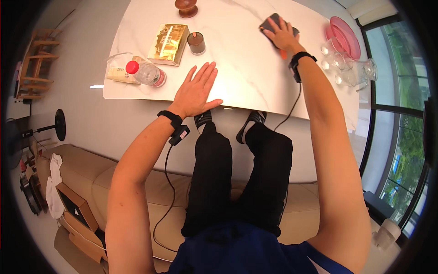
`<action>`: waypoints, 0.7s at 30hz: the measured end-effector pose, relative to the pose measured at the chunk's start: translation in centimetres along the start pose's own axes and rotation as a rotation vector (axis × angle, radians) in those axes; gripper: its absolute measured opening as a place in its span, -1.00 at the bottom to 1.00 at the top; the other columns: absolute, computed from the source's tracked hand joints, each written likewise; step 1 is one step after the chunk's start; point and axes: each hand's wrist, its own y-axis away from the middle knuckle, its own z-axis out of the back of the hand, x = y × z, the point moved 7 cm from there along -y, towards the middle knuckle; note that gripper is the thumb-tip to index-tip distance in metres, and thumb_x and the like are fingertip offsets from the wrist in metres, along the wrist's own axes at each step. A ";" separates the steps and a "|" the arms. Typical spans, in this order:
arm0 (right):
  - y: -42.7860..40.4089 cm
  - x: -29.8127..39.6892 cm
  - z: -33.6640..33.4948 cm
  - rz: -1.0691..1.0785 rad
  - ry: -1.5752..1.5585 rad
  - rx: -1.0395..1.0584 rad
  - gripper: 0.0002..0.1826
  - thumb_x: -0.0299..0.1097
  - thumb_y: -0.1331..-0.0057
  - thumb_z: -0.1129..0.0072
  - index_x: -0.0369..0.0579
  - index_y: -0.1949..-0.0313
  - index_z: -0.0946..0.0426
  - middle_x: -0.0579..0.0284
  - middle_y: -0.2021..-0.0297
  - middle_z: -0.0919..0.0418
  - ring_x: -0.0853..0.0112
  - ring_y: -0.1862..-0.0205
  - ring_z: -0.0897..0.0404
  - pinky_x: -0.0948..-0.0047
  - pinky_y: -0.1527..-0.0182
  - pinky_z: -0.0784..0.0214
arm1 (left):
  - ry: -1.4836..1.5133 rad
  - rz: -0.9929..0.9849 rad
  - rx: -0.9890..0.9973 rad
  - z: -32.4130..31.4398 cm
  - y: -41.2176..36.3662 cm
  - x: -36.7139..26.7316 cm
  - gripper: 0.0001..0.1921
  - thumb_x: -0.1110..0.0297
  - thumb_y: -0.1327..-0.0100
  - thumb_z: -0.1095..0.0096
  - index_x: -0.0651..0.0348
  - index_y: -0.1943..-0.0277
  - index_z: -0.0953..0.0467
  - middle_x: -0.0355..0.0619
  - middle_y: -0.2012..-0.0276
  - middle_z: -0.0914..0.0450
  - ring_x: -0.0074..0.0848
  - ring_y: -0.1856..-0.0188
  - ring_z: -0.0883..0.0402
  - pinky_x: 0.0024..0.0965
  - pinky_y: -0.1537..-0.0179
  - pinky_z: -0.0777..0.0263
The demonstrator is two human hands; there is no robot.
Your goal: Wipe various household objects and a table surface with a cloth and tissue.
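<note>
My left hand point(197, 89) lies palm down at the near edge of the white marble-patterned table point(236, 51), holding nothing, its thumb spread. At the far right, my right hand point(284, 37) presses on a dark grey folded cloth point(273, 21) with some orange at its edge. Beyond my left hand stands a dark, translucent cup point(196, 44) with an orange piece at its rim. Left of the cup is a gold tissue pack point(169, 44). A clear plastic bottle point(146, 73) with a red cap stands nearer, beside a pale yellow packet point(121, 74).
A turned brown wooden object point(186, 8) sits at the far edge. Several drinking glasses point(342, 61), a glass pitcher point(368, 70) and a pink plastic tray point(344, 37) crowd the right side. Cables hang from both wrist devices. Behind is a tan sofa point(167, 191).
</note>
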 end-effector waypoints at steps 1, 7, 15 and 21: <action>-0.6 -0.4 0.0 -0.029 0.001 0.043 -0.25 0.44 -0.52 0.25 0.70 -0.62 0.02 0.21 -0.70 0.25 -0.06 -0.69 0.32 -0.52 -0.53 0.35 | -0.013 0.015 0.007 0.1 0.2 0.3 -0.04 -0.28 -0.41 -0.11 0.48 -0.51 -0.16 0.20 -0.60 -0.09 -0.05 -0.64 -0.04 0.08 -0.60 0.11; 2.9 -0.3 -0.3 0.110 0.049 -0.035 -0.29 0.32 -0.55 0.18 0.61 -0.62 -0.02 0.16 -0.68 0.16 -0.14 -0.66 0.19 -0.52 -0.52 0.27 | -0.003 0.010 0.040 -0.3 -0.4 -0.6 -0.03 -0.28 -0.40 -0.13 0.48 -0.51 -0.17 0.20 -0.60 -0.09 -0.05 -0.64 -0.03 0.08 -0.60 0.10; 23.0 5.3 -0.2 0.458 -0.084 -0.055 -0.31 0.27 -0.51 0.01 0.48 -0.56 -0.22 0.06 -0.64 -0.01 -0.10 -0.64 0.05 -0.41 -0.53 0.11 | -0.033 0.039 0.070 -0.1 0.5 0.4 -0.02 -0.19 -0.39 -0.19 0.43 -0.58 -0.04 0.20 -0.63 0.00 -0.03 -0.66 0.04 0.13 -0.60 0.19; 29.5 -9.7 0.4 0.115 -0.010 -0.099 -0.29 0.23 -0.49 -0.05 0.47 -0.56 -0.22 0.08 -0.62 -0.05 -0.08 -0.63 0.02 -0.39 -0.52 0.08 | -0.025 -0.010 0.031 -0.9 -0.5 -0.9 -0.03 -0.22 -0.41 -0.14 0.43 -0.57 -0.05 0.17 -0.64 -0.02 -0.04 -0.66 0.02 0.10 -0.60 0.19</action>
